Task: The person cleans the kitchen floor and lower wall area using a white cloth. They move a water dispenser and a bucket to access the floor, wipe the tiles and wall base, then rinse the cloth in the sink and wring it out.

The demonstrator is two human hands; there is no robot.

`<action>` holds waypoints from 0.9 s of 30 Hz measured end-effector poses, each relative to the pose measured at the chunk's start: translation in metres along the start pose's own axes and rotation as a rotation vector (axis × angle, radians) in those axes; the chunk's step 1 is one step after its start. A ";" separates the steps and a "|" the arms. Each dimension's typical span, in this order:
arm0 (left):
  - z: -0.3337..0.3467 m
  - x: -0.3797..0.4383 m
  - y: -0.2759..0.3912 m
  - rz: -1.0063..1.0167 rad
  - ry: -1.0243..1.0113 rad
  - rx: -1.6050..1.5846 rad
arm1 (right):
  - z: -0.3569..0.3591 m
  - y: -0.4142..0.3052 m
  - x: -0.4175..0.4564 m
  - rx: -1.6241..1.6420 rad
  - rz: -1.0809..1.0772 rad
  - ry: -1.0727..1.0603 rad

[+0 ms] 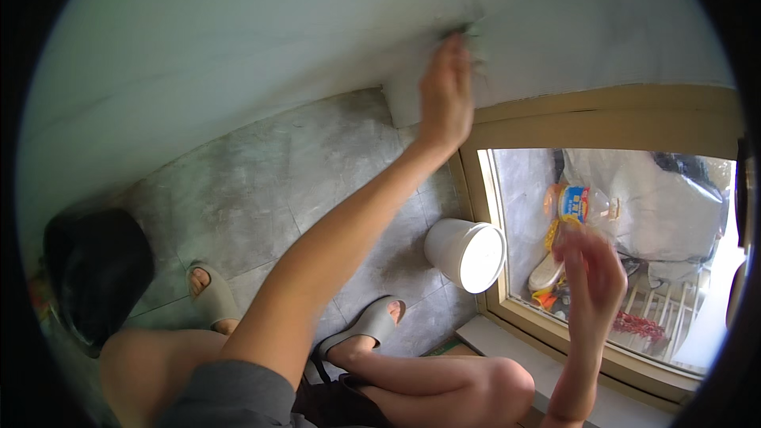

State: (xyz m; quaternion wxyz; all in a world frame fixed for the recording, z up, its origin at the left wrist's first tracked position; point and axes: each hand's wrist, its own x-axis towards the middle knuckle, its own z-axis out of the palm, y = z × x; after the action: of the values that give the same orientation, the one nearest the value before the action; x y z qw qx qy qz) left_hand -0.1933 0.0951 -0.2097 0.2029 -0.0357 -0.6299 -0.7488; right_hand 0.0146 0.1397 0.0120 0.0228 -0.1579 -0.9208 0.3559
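My left hand (pixel 447 92) is raised on an outstretched arm, its fingertips at a rough, greenish patch (pixel 477 41) on the pale wall. Blur and the back of the hand hide whether it holds anything. To the right, my right hand (pixel 591 273) is lifted in front of a glass pane, its fingers bent and blurred; whether something small is between them cannot be told. Behind the glass, near that hand, lies a clear plastic bottle (pixel 574 203) with a blue and red label.
A white plastic bucket (pixel 455 249) stands on the grey tiled floor (pixel 255 190) beside the tan window frame (pixel 606 122). A black bin or bag (pixel 98 273) is at the far left. Behind the glass are a shoe (pixel 546 273) and a white rack (pixel 669 303).
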 end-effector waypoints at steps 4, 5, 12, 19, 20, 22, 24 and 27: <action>0.027 -0.023 -0.041 -0.029 0.227 -0.026 | 0.001 -0.041 -0.073 0.046 0.039 0.146; 0.023 -0.032 -0.064 -0.265 0.298 0.003 | 0.012 -0.044 -0.086 0.099 0.112 0.227; 0.007 -0.041 -0.044 -0.214 0.117 -0.140 | 0.054 -0.027 -0.082 -0.049 0.213 0.247; -0.012 -0.043 -0.072 -0.374 0.139 -0.183 | 0.063 -0.029 -0.080 0.149 0.386 0.277; 0.000 -0.038 -0.063 -0.200 0.125 -0.217 | 0.062 -0.027 -0.079 0.119 0.361 0.262; 0.006 -0.027 -0.044 -0.267 0.162 -0.138 | 0.060 -0.028 -0.079 0.072 0.354 0.219; 0.002 -0.033 -0.086 -0.376 0.220 0.023 | 0.060 -0.029 -0.076 0.046 0.356 0.167; 0.005 -0.044 -0.103 -0.355 0.230 0.141 | 0.060 -0.023 -0.066 0.048 0.283 0.059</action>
State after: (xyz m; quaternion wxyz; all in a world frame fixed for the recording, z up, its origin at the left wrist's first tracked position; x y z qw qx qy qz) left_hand -0.1898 0.1244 -0.3177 0.1405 0.1759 -0.6499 -0.7259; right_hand 0.0620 0.0644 -0.0126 0.0033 -0.2958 -0.8795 0.3727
